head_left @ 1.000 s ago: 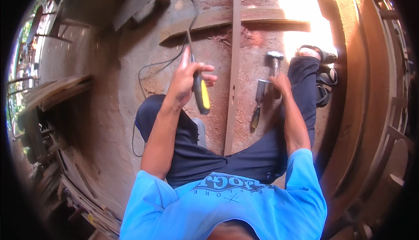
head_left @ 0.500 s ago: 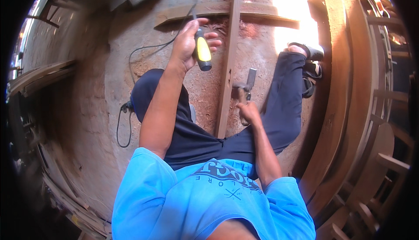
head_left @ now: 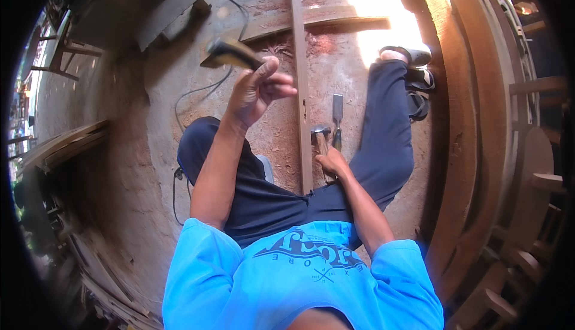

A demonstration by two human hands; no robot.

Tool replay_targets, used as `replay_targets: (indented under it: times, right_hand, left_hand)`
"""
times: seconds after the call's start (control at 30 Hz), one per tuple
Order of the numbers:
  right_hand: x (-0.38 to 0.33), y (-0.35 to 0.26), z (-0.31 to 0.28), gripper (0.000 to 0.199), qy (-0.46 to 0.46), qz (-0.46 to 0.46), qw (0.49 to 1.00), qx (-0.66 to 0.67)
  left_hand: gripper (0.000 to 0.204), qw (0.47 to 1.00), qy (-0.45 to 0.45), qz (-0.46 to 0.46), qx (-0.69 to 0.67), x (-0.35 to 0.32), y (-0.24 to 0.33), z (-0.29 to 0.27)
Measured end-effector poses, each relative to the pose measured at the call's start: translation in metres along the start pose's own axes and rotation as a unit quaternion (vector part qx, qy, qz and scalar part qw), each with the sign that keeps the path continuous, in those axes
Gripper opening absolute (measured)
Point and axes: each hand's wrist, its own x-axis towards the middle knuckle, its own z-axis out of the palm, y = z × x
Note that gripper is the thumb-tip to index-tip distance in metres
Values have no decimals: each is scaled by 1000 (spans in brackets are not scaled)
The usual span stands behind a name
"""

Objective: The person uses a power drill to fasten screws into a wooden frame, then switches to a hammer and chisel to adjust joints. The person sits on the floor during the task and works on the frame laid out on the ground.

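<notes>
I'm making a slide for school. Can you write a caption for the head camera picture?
Seated on a dusty floor, left hand raises a blurred black-and-yellow tool while right hand grips a wooden-handled hammer beside a long wooden strip.

Floor: we see a reddish dirt floor (head_left: 150, 126) with wood shavings | On it: a long wooden strip (head_left: 301, 78) lying straight away from us, a chisel (head_left: 337, 114) and a hammer (head_left: 320, 133) just beside it on the right | Also: a black cable (head_left: 197, 90), crossed planks (head_left: 311, 21) farther away
</notes>
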Motion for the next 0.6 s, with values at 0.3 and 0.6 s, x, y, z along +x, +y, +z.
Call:
replay_targets:
  times: [0.3, 0.6]
  right_hand:
    - [-18, -14, -10, 61, -45, 72, 991, -101]
    - [-30, -9, -10, 56, -76, 37, 991, -102]
  left_hand:
    - [30, 965, 149, 206, 63, -9, 16, 17]
    - [65, 980, 150, 61, -113, -13, 7, 24]
